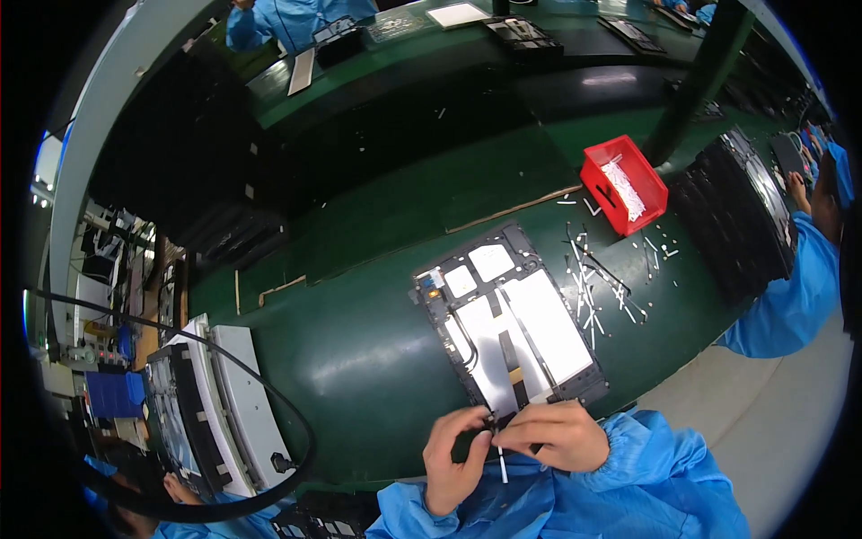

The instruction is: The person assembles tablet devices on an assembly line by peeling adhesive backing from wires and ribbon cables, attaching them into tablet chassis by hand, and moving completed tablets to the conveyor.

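- Left hand [456,458] at the bench's near edge, thumb and forefinger curved toward each other; whether they grip anything, I cannot tell.
- Right hand [561,436] just beside it, fingers bunched; its grip is unclear too.
- Thin white strip [504,465] at their fingertips; which hand holds it is unclear.
- Dark-framed panel [557,341] just beyond, near the bench's near edge.
- Red bin [655,190] toward the bench's right end, loose sticks [589,301] nearer.
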Tool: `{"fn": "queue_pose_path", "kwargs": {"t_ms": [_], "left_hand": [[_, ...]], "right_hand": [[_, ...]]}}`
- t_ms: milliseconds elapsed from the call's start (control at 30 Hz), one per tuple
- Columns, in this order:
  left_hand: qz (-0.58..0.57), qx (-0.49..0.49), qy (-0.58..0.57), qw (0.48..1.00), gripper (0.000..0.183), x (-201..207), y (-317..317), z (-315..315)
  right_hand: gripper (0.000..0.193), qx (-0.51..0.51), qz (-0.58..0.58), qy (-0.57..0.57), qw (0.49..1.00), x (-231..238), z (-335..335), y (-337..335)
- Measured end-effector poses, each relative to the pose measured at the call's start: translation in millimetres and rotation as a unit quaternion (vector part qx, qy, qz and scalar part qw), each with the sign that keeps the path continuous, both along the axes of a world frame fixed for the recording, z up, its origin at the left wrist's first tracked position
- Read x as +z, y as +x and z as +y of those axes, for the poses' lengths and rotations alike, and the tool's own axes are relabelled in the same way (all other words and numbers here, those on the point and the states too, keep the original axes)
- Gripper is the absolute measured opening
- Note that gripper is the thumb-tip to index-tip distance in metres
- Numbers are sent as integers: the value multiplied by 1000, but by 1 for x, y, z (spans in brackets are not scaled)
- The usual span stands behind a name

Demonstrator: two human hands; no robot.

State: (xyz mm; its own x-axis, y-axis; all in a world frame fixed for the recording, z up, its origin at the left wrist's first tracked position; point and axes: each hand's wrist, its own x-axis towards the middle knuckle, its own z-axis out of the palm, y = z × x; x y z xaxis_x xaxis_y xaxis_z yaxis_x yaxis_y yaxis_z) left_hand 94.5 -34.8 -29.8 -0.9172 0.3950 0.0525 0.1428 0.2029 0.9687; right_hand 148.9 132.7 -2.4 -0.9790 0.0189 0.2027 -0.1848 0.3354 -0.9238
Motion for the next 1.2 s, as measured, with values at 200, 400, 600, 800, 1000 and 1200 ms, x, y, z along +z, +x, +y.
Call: {"fn": "queue_pose_path", "kwargs": {"t_ms": [200,400,600,800,1000,1200], "left_hand": [[278,-135,-31,950,25,10,-23,17],[183,-81,-9,980,16,-4,-22,22],[146,-72,12,987,18,-9,-33,15],[138,-56,29,988,16,-20,-60,25],[129,-69,17,989,12,-26,-68,25],[114,-59,36,991,11,-32,-67,25]], "right_hand": [[15,-44,56,145,987,33,71,-12],[17,-416,33,215,883,-9,233,-61],[24,-347,-17,149,926,6,172,-63],[24,5,-114,134,984,20,42,-20],[25,-64,75,174,980,-32,13,-17],[26,-75,52,244,965,-32,9,-15]]}}
